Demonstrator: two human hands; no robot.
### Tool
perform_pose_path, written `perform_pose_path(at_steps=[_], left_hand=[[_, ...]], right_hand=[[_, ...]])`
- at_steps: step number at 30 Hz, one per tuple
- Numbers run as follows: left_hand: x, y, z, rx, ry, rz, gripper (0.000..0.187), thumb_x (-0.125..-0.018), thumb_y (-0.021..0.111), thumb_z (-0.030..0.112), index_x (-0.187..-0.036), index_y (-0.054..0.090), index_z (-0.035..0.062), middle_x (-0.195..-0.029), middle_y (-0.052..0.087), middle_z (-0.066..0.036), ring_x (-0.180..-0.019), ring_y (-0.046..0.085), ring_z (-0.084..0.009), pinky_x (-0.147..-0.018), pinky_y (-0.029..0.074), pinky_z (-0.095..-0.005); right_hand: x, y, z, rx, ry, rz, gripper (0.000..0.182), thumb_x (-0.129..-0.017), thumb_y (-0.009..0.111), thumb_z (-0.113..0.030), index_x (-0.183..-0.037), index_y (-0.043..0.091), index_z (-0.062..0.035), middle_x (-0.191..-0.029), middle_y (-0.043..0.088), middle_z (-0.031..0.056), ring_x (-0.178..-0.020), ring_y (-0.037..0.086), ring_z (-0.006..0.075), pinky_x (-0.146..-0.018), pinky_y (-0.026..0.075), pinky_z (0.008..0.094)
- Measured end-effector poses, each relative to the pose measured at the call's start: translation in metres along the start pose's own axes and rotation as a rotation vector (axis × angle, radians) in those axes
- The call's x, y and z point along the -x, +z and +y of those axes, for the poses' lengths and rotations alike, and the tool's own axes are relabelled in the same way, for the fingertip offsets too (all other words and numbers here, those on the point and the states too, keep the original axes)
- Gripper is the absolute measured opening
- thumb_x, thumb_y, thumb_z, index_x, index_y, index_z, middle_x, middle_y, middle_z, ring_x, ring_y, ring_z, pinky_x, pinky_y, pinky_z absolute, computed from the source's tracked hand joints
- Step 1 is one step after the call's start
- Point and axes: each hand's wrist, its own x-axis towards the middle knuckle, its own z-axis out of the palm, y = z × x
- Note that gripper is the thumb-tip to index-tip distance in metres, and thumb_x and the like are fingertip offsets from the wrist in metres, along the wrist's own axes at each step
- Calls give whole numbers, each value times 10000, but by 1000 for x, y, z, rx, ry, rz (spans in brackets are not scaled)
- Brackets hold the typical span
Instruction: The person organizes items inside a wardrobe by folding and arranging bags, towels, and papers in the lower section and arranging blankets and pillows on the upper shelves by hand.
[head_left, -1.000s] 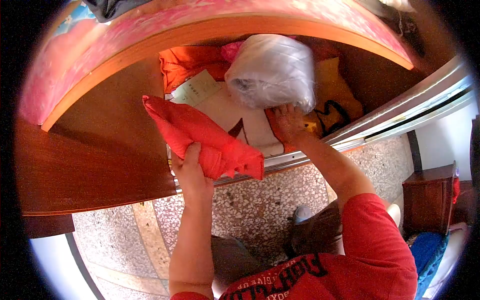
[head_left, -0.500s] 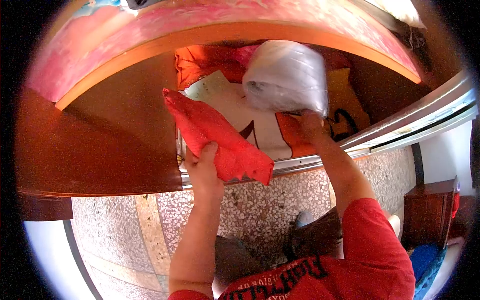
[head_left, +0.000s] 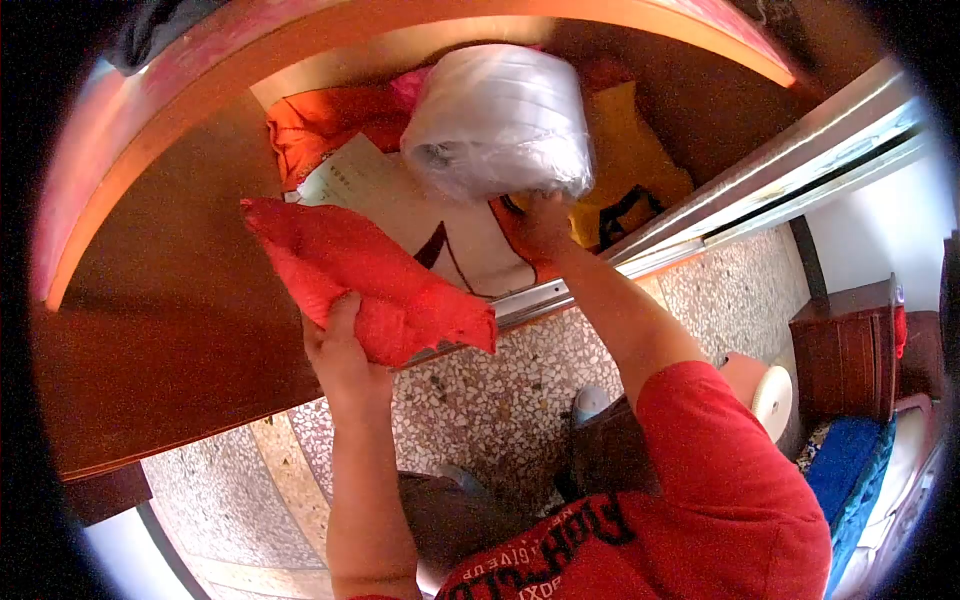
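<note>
My left hand (head_left: 340, 350) is closed on a folded red cloth (head_left: 365, 275) with a jagged lower edge, its thumb on top. The cloth is above the front of an open drawer-like compartment. My right hand (head_left: 545, 222) grips the near lower edge of a roll of white plastic twine (head_left: 500, 120); some fingers are hidden by the roll. The roll is tilted, its hollow core facing left. Below it lie a white printed bag (head_left: 465, 235) and a paper sheet (head_left: 350, 170).
Orange cloth (head_left: 330, 120) and a yellow bag (head_left: 630, 140) with a black strap lie deeper in the compartment. A metal track (head_left: 700, 235) runs along its front right. A curved orange-edged board (head_left: 250, 55) overhangs it. A wooden cabinet (head_left: 845, 345) stands at right.
The view has shifted and turned, so the compartment sits further left and higher. Both hands keep their holds; the twine roll and red cloth appear further left.
</note>
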Motion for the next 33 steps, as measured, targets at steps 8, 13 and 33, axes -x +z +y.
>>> perform_pose_path(at_steps=[8, 13, 33], left_hand=[[4, 10, 3, -11, -9, 17, 434, -835, 531, -14, -1259, 452, 26, -1152, 550, -91, -1026, 561, -241, -871, 490, -376], [-5, 7, -6, 28, -28, 20, 449, -829, 543, -19, -1265, 446, 25, -1151, 553, -95, -1016, 566, -245, -870, 498, -377], [-10, 18, -19, 98, -61, 68, 461, -806, 571, -27, -1245, 466, 69, -1111, 563, -88, -974, 581, -238, -802, 530, -374]], right_hand=[[-10, -34, -21, -187, 268, -353, 493, -853, 569, -376, -1170, 563, 1, -1257, 466, 295, -1076, 510, 435, -925, 422, 471], [-18, -92, -25, -87, 69, -322, 454, -903, 467, -443, -920, 673, -38, -938, 632, 238, -910, 589, 433, -856, 429, 535], [-230, -52, -14, -1226, 843, -541, 240, -872, 509, -129, -1031, 585, 32, -918, 639, 195, -845, 644, 329, -657, 556, 502]])
